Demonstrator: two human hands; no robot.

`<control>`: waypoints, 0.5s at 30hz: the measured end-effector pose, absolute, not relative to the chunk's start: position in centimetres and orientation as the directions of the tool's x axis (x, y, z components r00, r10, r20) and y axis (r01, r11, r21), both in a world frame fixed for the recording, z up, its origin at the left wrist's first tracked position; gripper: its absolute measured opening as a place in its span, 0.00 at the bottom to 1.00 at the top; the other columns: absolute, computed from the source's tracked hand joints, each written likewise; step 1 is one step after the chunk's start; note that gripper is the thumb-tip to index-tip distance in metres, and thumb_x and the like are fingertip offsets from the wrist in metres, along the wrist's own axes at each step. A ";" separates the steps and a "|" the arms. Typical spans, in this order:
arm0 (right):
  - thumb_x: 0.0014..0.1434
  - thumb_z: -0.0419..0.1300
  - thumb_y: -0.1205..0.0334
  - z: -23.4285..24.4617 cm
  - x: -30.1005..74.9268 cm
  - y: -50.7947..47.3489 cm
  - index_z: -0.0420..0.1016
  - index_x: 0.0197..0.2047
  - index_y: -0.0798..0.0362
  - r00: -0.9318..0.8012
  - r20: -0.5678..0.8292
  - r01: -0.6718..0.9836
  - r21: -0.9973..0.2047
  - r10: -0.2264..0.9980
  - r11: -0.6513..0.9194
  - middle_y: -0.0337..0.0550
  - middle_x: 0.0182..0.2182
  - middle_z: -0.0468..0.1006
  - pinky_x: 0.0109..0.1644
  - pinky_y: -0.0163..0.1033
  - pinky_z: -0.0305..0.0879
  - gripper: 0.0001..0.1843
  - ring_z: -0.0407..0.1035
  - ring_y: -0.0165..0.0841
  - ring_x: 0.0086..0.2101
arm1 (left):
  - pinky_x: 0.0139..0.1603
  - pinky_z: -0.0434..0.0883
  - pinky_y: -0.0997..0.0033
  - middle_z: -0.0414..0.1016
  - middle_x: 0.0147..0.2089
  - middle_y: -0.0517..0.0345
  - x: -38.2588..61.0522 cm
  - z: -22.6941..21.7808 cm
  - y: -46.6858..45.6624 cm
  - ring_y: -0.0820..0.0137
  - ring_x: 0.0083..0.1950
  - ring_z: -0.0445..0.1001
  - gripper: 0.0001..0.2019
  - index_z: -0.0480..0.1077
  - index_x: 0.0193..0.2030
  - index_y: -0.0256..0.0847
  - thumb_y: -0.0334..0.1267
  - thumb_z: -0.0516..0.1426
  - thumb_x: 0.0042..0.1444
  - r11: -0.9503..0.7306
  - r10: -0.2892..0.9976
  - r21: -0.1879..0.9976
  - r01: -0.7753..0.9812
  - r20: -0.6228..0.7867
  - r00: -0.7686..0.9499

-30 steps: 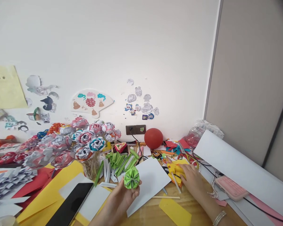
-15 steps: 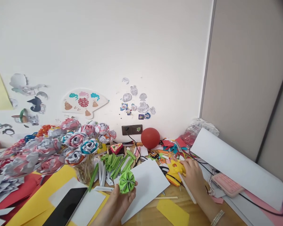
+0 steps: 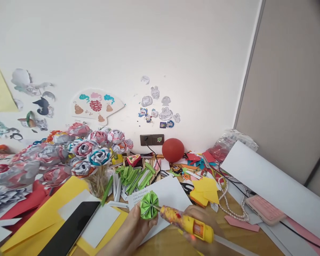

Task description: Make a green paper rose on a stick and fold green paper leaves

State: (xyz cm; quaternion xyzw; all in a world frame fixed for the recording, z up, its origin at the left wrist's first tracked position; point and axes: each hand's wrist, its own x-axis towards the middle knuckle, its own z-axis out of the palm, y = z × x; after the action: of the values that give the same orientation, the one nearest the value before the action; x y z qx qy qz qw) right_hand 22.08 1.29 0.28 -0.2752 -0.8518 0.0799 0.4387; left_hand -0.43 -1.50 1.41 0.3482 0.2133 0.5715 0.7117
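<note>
Between the fingers of my left hand (image 3: pixel 134 225) is a round, pleated green paper rosette (image 3: pixel 149 206), its folded face turned up and to the right. My right hand (image 3: pixel 202 222) grips a yellow hot glue gun (image 3: pixel 188 222), partly blurred. A pale glue stick (image 3: pixel 233 245) sticks out of its back end. The gun's nozzle points left and meets the middle of the rosette; whether glue is coming out, I cannot make out. Under the rosette lies a white sheet (image 3: pixel 173 195) with handwriting near its left edge.
Folded green paper strips (image 3: pixel 133 177) lie behind my hands, near a red balloon (image 3: pixel 173 150). Paper roses (image 3: pixel 82 149) crowd the left, above a black phone (image 3: pixel 72 227). Yellow paper pieces (image 3: pixel 205 190), a pearl string (image 3: pixel 233 213), cables and a pink calculator-like device (image 3: pixel 265 209) lie right.
My right hand has brought the glue gun from the right side over to the rosette and turned its nozzle left. The rosette stays in my left hand. The view has shifted slightly.
</note>
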 end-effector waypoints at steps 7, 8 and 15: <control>0.55 0.50 0.52 2.2 22.6 -0.1 0.67 0.29 0.50 -0.535 0.601 0.384 -0.452 0.593 0.805 0.40 0.24 0.69 0.28 0.36 0.60 0.12 0.66 0.34 0.27 | 0.42 0.68 0.70 0.75 0.39 0.54 -0.2 1.7 -1.4 0.66 0.40 0.71 0.20 0.75 0.44 0.43 0.52 0.63 0.47 0.062 0.954 0.748 -0.661 0.151 0.260; 0.55 0.50 0.54 2.3 22.6 -0.2 0.67 0.29 0.50 -0.545 0.599 0.390 -0.439 0.587 0.810 0.40 0.24 0.69 0.29 0.36 0.60 0.11 0.66 0.34 0.27 | 0.41 0.68 0.70 0.76 0.39 0.54 -0.2 1.8 -1.4 0.66 0.39 0.71 0.20 0.75 0.44 0.43 0.52 0.63 0.47 0.058 0.950 0.745 -0.665 0.162 0.265; 0.51 0.51 0.60 2.1 22.1 -0.1 0.64 0.26 0.51 -0.521 0.687 0.428 -0.303 0.506 0.851 0.40 0.21 0.69 0.26 0.34 0.57 0.06 0.65 0.32 0.25 | 0.41 0.69 0.71 0.77 0.38 0.53 0.2 2.5 -1.7 0.65 0.40 0.72 0.22 0.76 0.45 0.42 0.52 0.64 0.45 0.032 0.948 0.768 -0.640 0.179 0.262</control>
State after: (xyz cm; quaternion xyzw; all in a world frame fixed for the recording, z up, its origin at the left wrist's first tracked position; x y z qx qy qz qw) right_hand 22.11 -0.07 2.13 -0.2684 -0.8706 0.0478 0.4095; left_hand 0.21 -1.75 2.52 0.3922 0.1964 0.5747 0.6910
